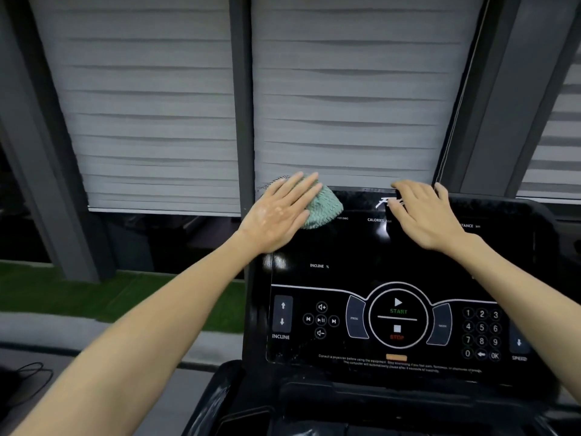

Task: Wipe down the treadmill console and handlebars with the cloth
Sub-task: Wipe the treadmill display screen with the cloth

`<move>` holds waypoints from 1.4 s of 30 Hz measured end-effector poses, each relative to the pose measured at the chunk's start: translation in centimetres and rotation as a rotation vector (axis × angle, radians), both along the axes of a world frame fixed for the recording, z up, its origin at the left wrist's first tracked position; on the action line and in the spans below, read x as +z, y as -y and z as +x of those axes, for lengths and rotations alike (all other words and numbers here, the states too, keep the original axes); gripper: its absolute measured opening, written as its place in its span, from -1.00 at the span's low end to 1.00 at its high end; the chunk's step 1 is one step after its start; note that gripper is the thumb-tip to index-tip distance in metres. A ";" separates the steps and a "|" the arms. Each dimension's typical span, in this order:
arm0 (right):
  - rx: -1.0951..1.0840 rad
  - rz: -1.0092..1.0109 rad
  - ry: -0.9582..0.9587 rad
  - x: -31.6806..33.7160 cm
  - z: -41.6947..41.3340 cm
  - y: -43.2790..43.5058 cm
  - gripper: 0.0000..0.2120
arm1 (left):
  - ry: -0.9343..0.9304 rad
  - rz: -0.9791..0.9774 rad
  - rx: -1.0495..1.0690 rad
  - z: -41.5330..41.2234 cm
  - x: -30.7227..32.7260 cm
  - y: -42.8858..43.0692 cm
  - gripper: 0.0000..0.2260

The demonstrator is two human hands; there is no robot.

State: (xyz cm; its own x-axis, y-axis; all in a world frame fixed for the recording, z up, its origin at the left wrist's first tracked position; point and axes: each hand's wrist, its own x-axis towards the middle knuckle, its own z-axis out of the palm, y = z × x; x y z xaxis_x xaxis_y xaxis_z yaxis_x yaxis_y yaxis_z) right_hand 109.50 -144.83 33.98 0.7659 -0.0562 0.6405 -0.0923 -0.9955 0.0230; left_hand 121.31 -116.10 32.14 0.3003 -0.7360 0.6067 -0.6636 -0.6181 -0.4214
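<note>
The black treadmill console [361, 247] fills the right half of the view, with a glossy display above a panel of buttons. A crumpled mint-green cloth [325, 207] lies at the console's upper left corner. My left hand [279, 212] lies flat on the cloth with fingers straight, pressing it against the console. My right hand [424, 212] is at the console's top edge, its fingers hooked over the rim near the white logo. The handlebars are not visible.
Grey window blinds [345, 89] and dark frame posts [242, 105] stand just behind the console. A strip of green turf [94, 294] and a grey floor lie to the left, with a black cable [31, 376] at the lower left. The console's black lower tray [377, 404] is below.
</note>
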 end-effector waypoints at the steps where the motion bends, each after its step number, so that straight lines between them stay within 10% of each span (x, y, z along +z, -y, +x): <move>1: -0.003 -0.011 -0.008 -0.1 0.0 0.0 -0.35 | 0.009 -0.002 -0.005 -0.5 -1.1 -0.2 -0.51; 11: -0.119 0.043 0.030 -3.6 -0.7 -3.1 -0.31 | -0.140 0.036 -0.016 -7.7 -16.1 -5.2 -0.50; 23: -0.077 0.010 0.021 -9.1 -2.6 -5.1 -0.40 | -0.063 -0.046 0.019 -1.4 -3.1 -1.8 -0.52; 33: -0.074 0.024 0.030 -9.2 -2.5 -5.4 -0.40 | -0.163 0.086 -0.055 -9.9 -21.9 -7.5 -0.47; 42: -0.069 0.007 -0.003 -9.1 -2.8 -5.2 -0.39 | -0.061 0.009 0.027 -3.9 -8.2 -3.6 -0.50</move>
